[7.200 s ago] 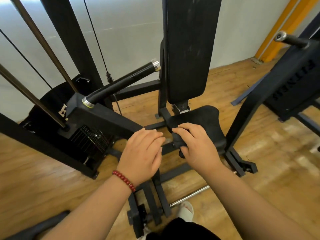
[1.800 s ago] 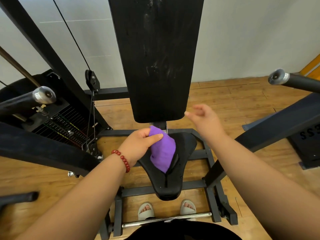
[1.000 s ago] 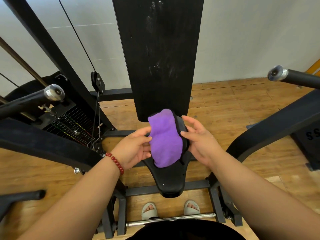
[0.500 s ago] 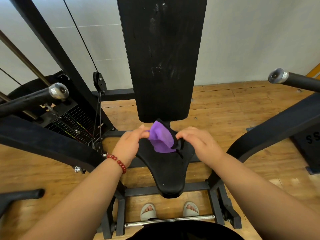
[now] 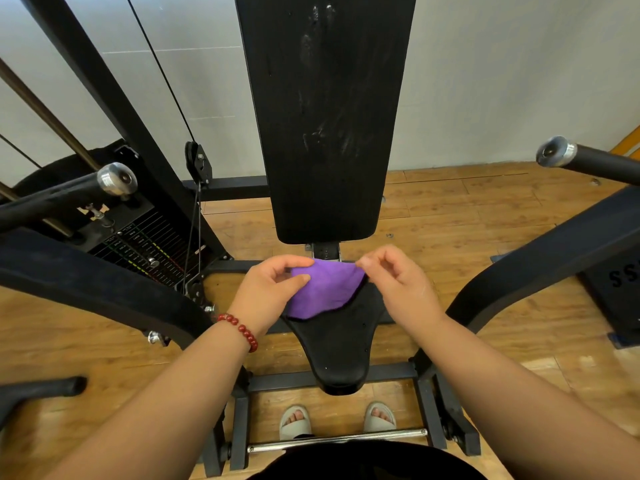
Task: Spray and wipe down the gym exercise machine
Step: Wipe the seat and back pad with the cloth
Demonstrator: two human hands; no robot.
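Pinches purple cloth (image 5: 325, 292) by its top corners with fingers (image 5: 294, 262) of left hand (image 5: 270, 296) and right hand (image 5: 401, 289); risks letting it slump onto the seat (image 5: 343, 348) through a slack pinch. Risks smearing the streaked back pad (image 5: 325, 116) if wiped bunched.

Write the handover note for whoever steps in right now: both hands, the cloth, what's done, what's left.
Left hand: pinches the left edge of the purple cloth.
Right hand: pinches the cloth's right corner.
Cloth: spread between the hands over the rear of the black seat, just below the backrest.
Done: cloth is out and being opened. The backrest shows pale streaks, but whether they are spray cannot be told.
Left: wipe the seat, backrest and both handles. No spray bottle is in view, so find it first.
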